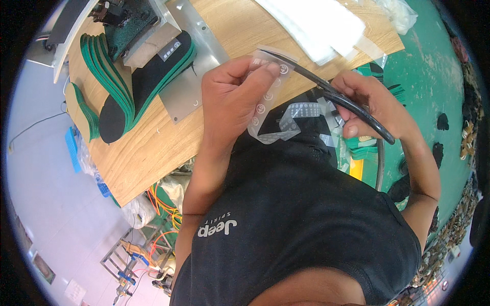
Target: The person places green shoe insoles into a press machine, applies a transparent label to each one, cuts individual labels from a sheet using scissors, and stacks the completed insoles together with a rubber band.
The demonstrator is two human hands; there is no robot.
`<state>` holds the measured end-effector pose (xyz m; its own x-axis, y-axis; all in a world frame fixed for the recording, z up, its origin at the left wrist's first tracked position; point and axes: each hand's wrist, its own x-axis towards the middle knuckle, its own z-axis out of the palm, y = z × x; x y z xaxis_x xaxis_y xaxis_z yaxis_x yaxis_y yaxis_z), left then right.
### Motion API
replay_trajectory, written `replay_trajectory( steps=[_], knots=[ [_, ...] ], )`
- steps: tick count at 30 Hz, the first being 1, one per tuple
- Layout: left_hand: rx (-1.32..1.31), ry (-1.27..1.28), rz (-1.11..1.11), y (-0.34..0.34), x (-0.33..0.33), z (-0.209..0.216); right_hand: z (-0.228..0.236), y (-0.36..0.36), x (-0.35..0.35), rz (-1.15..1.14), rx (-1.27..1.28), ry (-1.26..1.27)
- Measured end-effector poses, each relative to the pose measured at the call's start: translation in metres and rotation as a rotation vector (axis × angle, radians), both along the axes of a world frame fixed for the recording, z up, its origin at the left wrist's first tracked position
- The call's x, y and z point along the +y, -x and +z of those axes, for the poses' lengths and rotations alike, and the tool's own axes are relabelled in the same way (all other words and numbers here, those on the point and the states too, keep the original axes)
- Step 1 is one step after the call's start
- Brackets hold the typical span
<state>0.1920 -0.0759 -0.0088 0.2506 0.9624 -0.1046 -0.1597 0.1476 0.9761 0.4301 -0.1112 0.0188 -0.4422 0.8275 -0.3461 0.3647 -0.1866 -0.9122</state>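
Between thumb and fingers, my left hand (237, 92) pinches a translucent strip of heat-transfer labels (261, 108) with small white round marks. Its tail hangs down and curls over my lap. My right hand (372, 102) is closed on black-handled scissors (354, 106), and their dark blades point left to the strip's top end, by my left thumb. Whether the blades have cut into it I cannot tell. Left of my left hand lies a stack of insoles (176, 76), black on top with green edges; the top one bears a small grey label patch.
A wooden table (138, 158) carries a metal plate (178, 104), a press-like machine (135, 30) and white sheets (319, 25). More insoles stand on edge at the left. Several green-edged insoles (365, 150) lie below my right hand. Orange hoses (163, 206) run under the table.
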Motion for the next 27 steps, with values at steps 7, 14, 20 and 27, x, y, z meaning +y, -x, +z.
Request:
replay_trajectory(
  steps=[7,14,20,27],
  knots=[
    [0.017,0.005,-0.013,0.001,-0.002,0.000,-0.004,-0.001,-0.002,-0.001,0.000,-0.006],
    [-0.084,0.024,-0.011,0.002,-0.006,-0.010,-0.001,-0.004,-0.007,-0.024,-0.041,0.046],
    [-0.083,0.079,-0.102,-0.004,-0.009,0.001,-0.018,-0.005,-0.020,-0.072,0.073,-0.014],
    [-0.021,0.018,-0.106,-0.021,-0.019,-0.002,-0.020,-0.011,-0.043,-0.108,0.059,-0.085]
  ],
)
